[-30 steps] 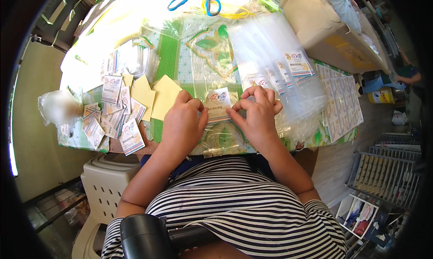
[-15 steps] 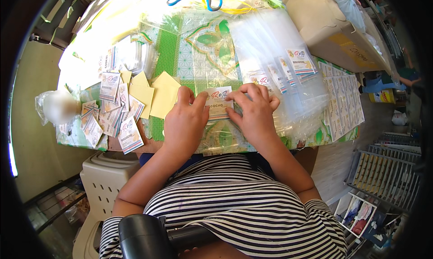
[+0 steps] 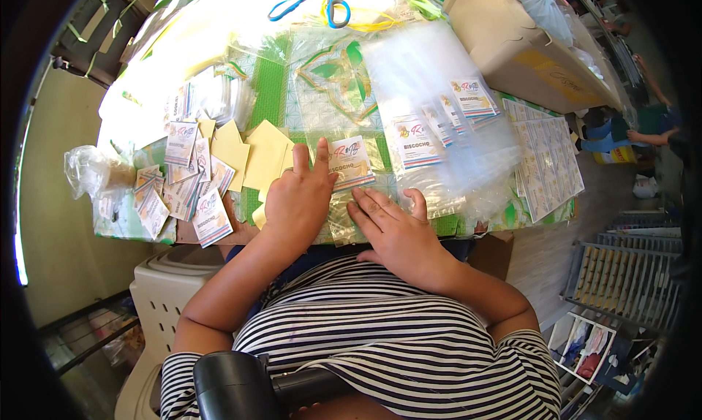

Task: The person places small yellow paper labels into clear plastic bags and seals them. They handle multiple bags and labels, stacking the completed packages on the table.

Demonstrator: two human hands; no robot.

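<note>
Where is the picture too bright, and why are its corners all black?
In the head view, glare bleaches the far-left part of the tablecloth, hiding most of its pattern; in the head view, the label beside the left hand shows its colours; in the head view, corners go black, probably from the round fisheye lens.

White label (image 3: 352, 162) partly behind left fingers (image 3: 322, 157)
</note>
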